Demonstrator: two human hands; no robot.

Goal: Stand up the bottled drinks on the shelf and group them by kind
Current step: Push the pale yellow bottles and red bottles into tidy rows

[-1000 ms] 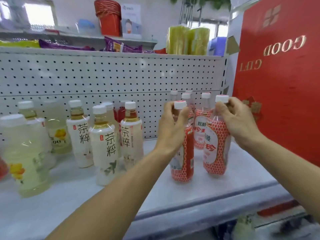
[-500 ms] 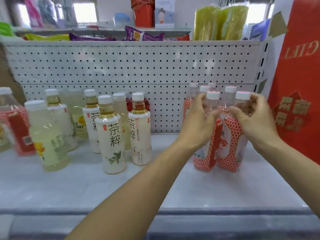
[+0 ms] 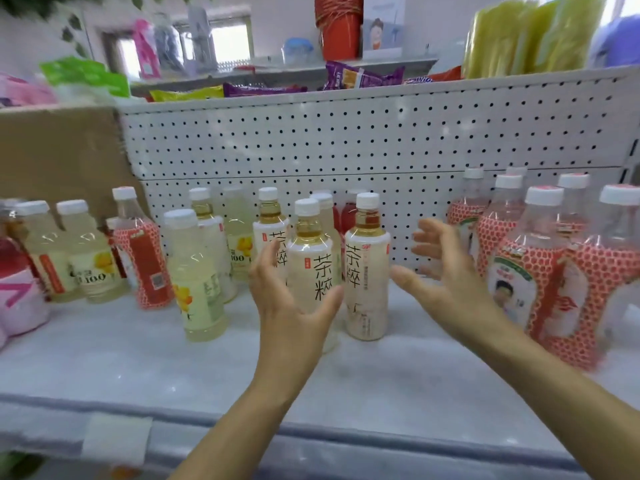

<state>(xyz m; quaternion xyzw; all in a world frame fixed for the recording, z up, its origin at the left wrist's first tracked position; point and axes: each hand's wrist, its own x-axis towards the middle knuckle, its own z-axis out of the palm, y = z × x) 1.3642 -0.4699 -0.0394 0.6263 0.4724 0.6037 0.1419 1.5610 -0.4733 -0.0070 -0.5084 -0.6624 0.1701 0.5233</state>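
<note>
On the white shelf [image 3: 138,368], white-capped tea bottles [image 3: 367,282] stand upright, labels forward.

On the shelf [image 3: 104,368], the tea bottles [image 3: 367,271] stand at frame centre before the pegboard panel [image 3: 346,140], with the left hand [image 3: 291,306] just in front of the foremost one. The right hand [image 3: 446,275] lies between them and the right-hand bottles [image 3: 519,271] clustered at the frame's right edge. Citrus drink bottles [image 3: 197,282] stand to the left, and one bottle among them seems to belong with the right cluster.

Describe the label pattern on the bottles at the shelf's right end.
Red-and-white honeycomb mesh on those bottles, shown in the head view.
</note>
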